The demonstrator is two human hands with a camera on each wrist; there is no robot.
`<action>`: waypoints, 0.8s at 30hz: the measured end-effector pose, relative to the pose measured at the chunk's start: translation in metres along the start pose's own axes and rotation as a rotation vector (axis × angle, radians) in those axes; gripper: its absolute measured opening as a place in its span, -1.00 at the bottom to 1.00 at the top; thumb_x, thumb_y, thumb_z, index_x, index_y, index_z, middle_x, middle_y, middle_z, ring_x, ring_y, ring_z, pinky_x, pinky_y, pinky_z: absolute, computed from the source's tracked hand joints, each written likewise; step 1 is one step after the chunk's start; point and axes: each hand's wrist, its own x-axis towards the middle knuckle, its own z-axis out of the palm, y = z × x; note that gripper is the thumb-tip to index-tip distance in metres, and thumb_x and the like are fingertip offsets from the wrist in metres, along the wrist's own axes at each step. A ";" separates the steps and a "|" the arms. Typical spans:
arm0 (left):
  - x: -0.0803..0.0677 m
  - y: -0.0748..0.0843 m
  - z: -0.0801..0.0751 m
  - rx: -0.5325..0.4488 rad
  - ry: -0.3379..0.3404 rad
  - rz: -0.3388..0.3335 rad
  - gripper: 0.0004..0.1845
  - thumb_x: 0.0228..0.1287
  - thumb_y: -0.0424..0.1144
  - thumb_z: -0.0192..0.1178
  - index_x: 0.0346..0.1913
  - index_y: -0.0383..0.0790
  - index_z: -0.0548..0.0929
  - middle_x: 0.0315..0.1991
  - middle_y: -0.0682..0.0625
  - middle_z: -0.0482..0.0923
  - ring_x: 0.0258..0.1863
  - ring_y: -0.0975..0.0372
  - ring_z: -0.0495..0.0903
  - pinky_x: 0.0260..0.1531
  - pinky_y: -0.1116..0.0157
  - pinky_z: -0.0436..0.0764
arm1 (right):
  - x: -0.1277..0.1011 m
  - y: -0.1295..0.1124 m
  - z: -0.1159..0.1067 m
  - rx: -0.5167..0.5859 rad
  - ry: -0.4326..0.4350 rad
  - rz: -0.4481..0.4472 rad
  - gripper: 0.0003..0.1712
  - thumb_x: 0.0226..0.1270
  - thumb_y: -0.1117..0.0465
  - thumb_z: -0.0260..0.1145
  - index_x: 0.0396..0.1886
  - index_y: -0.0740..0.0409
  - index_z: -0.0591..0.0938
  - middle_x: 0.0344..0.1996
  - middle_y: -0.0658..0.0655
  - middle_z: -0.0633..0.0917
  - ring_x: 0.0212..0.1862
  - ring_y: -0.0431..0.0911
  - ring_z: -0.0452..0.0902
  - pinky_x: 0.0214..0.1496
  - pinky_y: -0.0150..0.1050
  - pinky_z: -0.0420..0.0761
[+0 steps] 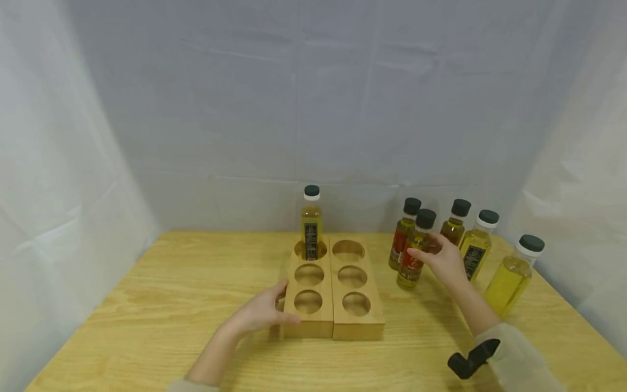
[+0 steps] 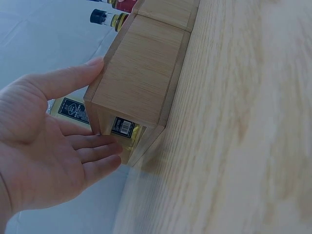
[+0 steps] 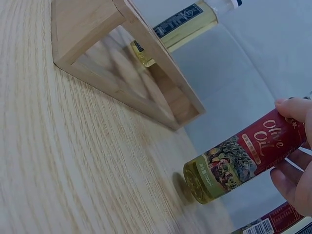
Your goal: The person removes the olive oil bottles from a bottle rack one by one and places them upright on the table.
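Observation:
Two wooden bottle racks (image 1: 309,329) stand side by side, each with a row of three round holes. An oil bottle with a black label (image 1: 311,231) stands upright in the far hole of the left rack. My left hand (image 1: 262,310) rests at that rack's near left corner, its thumb (image 2: 73,78) touching the edge and its fingers loosely extended beside the open side. My right hand (image 1: 447,261) grips a red-labelled olive oil bottle (image 3: 248,153) with a dark cap, thumb and fingers around its upper part. Whether its base touches the table I cannot tell.
Behind the held bottle stands another red-labelled bottle (image 1: 400,239). To the right are a dark-capped bottle (image 1: 453,228), a black-labelled oil bottle (image 1: 475,250) and a yellow oil bottle (image 1: 509,280). White sheeting (image 1: 245,136) encloses the wooden table (image 1: 161,305).

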 end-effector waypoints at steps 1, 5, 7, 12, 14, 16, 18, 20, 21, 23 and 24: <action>0.000 0.000 0.000 0.003 -0.002 0.003 0.10 -0.04 -0.16 0.41 0.38 -0.55 -0.09 0.34 -0.45 0.03 0.30 -0.24 0.10 0.24 -0.14 0.12 | 0.000 0.001 0.000 -0.002 -0.002 0.007 -0.02 0.14 -0.10 0.35 0.38 0.34 0.15 0.24 0.40 0.32 0.16 0.24 0.33 0.11 0.08 0.43; 0.000 -0.001 0.000 0.010 -0.006 0.013 0.10 -0.04 -0.15 0.41 0.37 -0.56 -0.09 0.33 -0.46 0.03 0.29 -0.24 0.10 0.24 -0.13 0.12 | 0.000 0.005 0.000 -0.005 -0.005 0.021 -0.02 0.14 -0.09 0.35 0.38 0.35 0.15 0.25 0.41 0.32 0.17 0.24 0.33 0.12 0.08 0.42; 0.000 -0.001 0.000 0.011 -0.006 0.017 0.09 -0.04 -0.15 0.41 0.37 -0.56 -0.09 0.33 -0.46 0.03 0.29 -0.24 0.10 0.24 -0.14 0.13 | 0.000 0.007 0.001 -0.014 -0.005 0.025 -0.01 0.13 -0.10 0.35 0.38 0.35 0.16 0.24 0.41 0.32 0.16 0.24 0.33 0.12 0.08 0.42; 0.000 -0.002 0.000 0.010 -0.007 0.021 0.09 -0.04 -0.15 0.41 0.37 -0.57 -0.08 0.33 -0.46 0.04 0.29 -0.24 0.10 0.23 -0.14 0.13 | 0.001 0.012 0.001 -0.034 0.013 0.016 -0.04 0.12 -0.08 0.37 0.35 0.37 0.21 0.22 0.42 0.35 0.14 0.24 0.35 0.13 0.08 0.41; 0.000 -0.002 0.000 0.009 -0.008 0.020 0.09 -0.03 -0.14 0.41 0.37 -0.56 -0.09 0.33 -0.46 0.04 0.30 -0.24 0.10 0.23 -0.14 0.13 | 0.001 0.013 0.001 -0.035 0.023 0.006 -0.06 0.12 -0.06 0.37 0.34 0.37 0.22 0.22 0.42 0.36 0.14 0.24 0.35 0.14 0.07 0.40; 0.000 -0.002 0.000 0.006 -0.009 0.019 0.09 -0.03 -0.14 0.40 0.37 -0.56 -0.09 0.34 -0.46 0.03 0.30 -0.24 0.10 0.23 -0.14 0.13 | 0.002 0.015 0.001 -0.033 0.024 -0.003 -0.07 0.12 -0.05 0.37 0.33 0.38 0.23 0.21 0.43 0.35 0.14 0.25 0.34 0.15 0.08 0.39; 0.000 -0.002 0.000 0.007 -0.009 0.016 0.09 -0.03 -0.14 0.41 0.38 -0.56 -0.09 0.34 -0.46 0.03 0.30 -0.24 0.10 0.23 -0.14 0.13 | 0.002 0.016 0.001 -0.027 0.015 -0.012 -0.06 0.14 -0.05 0.36 0.34 0.39 0.21 0.22 0.44 0.34 0.15 0.26 0.32 0.15 0.09 0.38; 0.000 -0.002 0.000 0.007 -0.008 0.012 0.09 -0.03 -0.14 0.41 0.38 -0.55 -0.09 0.34 -0.45 0.02 0.30 -0.24 0.10 0.24 -0.14 0.13 | 0.002 0.016 0.001 -0.023 0.001 -0.021 -0.05 0.15 -0.06 0.35 0.35 0.40 0.18 0.22 0.45 0.32 0.17 0.27 0.30 0.17 0.11 0.36; 0.000 -0.002 0.000 0.007 -0.007 0.010 0.09 -0.03 -0.14 0.41 0.38 -0.55 -0.09 0.34 -0.45 0.02 0.30 -0.24 0.10 0.24 -0.14 0.13 | 0.002 0.016 0.001 -0.020 -0.006 -0.025 -0.05 0.15 -0.06 0.35 0.35 0.41 0.17 0.23 0.46 0.31 0.17 0.27 0.29 0.17 0.11 0.35; 0.000 -0.002 0.000 0.008 -0.005 0.008 0.09 -0.03 -0.14 0.41 0.38 -0.55 -0.09 0.34 -0.45 0.02 0.30 -0.23 0.10 0.23 -0.14 0.13 | 0.002 0.016 0.000 -0.020 -0.021 -0.031 -0.03 0.17 -0.06 0.34 0.36 0.41 0.14 0.25 0.46 0.28 0.19 0.28 0.26 0.18 0.12 0.34; 0.000 -0.002 0.000 0.008 -0.005 0.009 0.09 -0.03 -0.14 0.41 0.38 -0.55 -0.09 0.34 -0.45 0.03 0.30 -0.23 0.10 0.24 -0.14 0.13 | 0.002 0.016 -0.001 -0.019 -0.028 -0.031 -0.03 0.17 -0.07 0.33 0.37 0.41 0.13 0.25 0.46 0.27 0.20 0.29 0.25 0.18 0.13 0.34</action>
